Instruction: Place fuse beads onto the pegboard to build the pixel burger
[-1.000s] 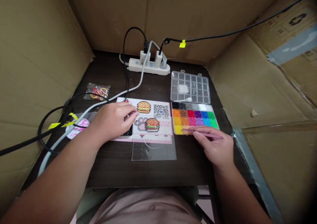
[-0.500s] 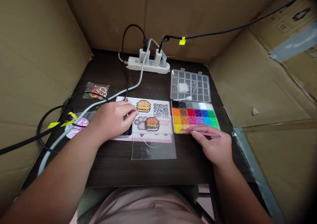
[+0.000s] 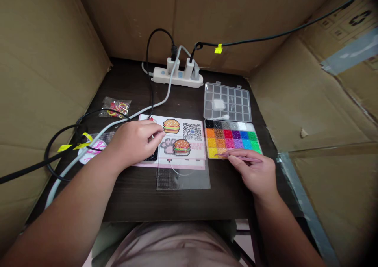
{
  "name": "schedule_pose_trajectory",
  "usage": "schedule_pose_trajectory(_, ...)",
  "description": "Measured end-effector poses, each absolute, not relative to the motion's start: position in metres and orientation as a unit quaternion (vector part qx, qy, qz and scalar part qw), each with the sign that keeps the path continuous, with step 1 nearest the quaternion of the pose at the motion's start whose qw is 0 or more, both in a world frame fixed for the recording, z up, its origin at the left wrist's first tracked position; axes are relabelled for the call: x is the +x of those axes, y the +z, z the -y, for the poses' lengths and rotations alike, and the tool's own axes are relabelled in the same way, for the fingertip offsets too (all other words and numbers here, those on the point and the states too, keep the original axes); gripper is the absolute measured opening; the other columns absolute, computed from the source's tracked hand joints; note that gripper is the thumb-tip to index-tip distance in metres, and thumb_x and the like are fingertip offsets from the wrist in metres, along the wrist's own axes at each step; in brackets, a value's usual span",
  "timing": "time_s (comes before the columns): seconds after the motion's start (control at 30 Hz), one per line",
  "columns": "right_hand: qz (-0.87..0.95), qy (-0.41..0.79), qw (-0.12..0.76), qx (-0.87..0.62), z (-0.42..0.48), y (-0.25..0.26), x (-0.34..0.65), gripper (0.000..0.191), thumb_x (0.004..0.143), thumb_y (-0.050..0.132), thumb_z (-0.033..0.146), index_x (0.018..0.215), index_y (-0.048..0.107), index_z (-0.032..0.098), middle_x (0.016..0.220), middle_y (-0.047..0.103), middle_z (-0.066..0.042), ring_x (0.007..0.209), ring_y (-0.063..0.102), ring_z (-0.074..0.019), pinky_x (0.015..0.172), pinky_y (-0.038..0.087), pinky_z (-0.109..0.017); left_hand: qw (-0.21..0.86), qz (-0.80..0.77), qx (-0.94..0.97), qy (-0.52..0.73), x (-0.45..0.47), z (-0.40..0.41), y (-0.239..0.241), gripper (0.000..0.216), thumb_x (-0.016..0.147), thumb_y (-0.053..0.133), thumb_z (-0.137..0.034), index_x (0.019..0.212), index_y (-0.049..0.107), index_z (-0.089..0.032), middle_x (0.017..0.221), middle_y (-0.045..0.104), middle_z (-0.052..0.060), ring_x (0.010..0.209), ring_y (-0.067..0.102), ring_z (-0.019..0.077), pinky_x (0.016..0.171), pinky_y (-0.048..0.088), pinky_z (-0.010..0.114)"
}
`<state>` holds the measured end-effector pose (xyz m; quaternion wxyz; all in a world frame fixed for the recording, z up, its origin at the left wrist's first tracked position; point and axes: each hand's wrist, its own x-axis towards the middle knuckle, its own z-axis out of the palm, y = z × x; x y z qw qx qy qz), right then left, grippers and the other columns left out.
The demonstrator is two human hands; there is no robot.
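My right hand [image 3: 256,173] is closed on pink tweezers [image 3: 236,156], whose tips reach into the yellow cells at the near left of an open bead box [image 3: 232,140] filled with sorted coloured beads. My left hand [image 3: 134,143] rests with curled fingers on a pattern card [image 3: 183,137] printed with burgers and a QR code, fingertips pinched near the card's upper burger. A clear pegboard [image 3: 183,176] lies over the card's near edge, with a half-built bead burger [image 3: 181,147] on it.
The bead box's clear lid [image 3: 226,102] lies open behind it. A white power strip [image 3: 177,78] with plugs sits at the back, and black and white cables [image 3: 97,133] cross the dark table's left. A small bag of coloured rings [image 3: 115,108] lies far left. Cardboard walls surround the table.
The view shifted slightly. The tweezer tips edged a little within the yellow bead cells; my left hand stayed put.
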<state>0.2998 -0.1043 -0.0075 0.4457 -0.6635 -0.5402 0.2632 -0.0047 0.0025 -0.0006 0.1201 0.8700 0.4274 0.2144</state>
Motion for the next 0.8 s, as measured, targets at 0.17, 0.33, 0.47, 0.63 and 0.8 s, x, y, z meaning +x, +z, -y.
schedule_pose_trajectory(0.17, 0.537, 0.262, 0.449, -0.664, 0.105, -0.008, 0.3, 0.007, 0.074, 0.075, 0.028, 0.076, 0.075, 0.021, 0.079, 0.078, -0.006, 0.071, 0.075, -0.0218, 0.067, 0.064, -0.032, 0.117, -0.424, 0.871, 0.218, -0.005, -0.003, 0.0, 0.028, 0.092, 0.048, -0.033, 0.088, 0.072, -0.019, 0.089, 0.072, 0.005, 0.08, 0.066, 0.0182, 0.072, 0.049, 0.031)
schedule_pose_trajectory(0.33, 0.513, 0.268, 0.476, -0.662, 0.106, -0.014, 0.304, 0.01, 0.075, 0.077, 0.03, 0.077, 0.075, 0.02, 0.081, 0.078, -0.007, 0.074, 0.075, -0.0232, 0.07, 0.064, -0.034, 0.112, -0.418, 0.874, 0.219, -0.005, -0.004, -0.001, 0.027, 0.092, 0.048, -0.033, 0.089, 0.071, -0.02, 0.091, 0.073, 0.005, 0.08, 0.067, 0.0175, 0.072, 0.05, 0.03)
schedule_pose_trajectory(0.47, 0.493, 0.279, 0.497, -0.657, 0.103, -0.01, 0.306, 0.01, 0.075, 0.077, 0.03, 0.078, 0.075, 0.021, 0.081, 0.078, -0.006, 0.071, 0.075, -0.0219, 0.067, 0.063, -0.033, 0.11, -0.42, 0.873, 0.223, -0.005, -0.003, -0.001, 0.026, 0.092, 0.048, -0.031, 0.089, 0.072, -0.02, 0.09, 0.073, 0.004, 0.082, 0.067, 0.0181, 0.073, 0.049, 0.03)
schedule_pose_trajectory(0.63, 0.533, 0.264, 0.488, -0.639, 0.087, 0.011, 0.284, 0.007, 0.075, 0.076, 0.029, 0.077, 0.075, 0.022, 0.08, 0.077, -0.005, 0.07, 0.074, -0.0209, 0.062, 0.062, -0.031, 0.108, -0.415, 0.874, 0.229, -0.005, -0.003, -0.001, 0.026, 0.091, 0.048, -0.029, 0.088, 0.072, -0.019, 0.09, 0.073, 0.004, 0.081, 0.067, 0.0183, 0.072, 0.049, 0.03)
schedule_pose_trajectory(0.8, 0.599, 0.279, 0.452, -0.599, 0.071, 0.012, 0.243, 0.007, 0.077, 0.07, 0.026, 0.077, 0.075, 0.022, 0.08, 0.078, -0.005, 0.074, 0.074, -0.021, 0.068, 0.061, -0.032, 0.101, -0.42, 0.872, 0.23, -0.005, -0.003, -0.001, 0.026, 0.091, 0.048, -0.03, 0.088, 0.072, -0.019, 0.091, 0.073, 0.004, 0.082, 0.068, 0.0192, 0.072, 0.05, 0.031)
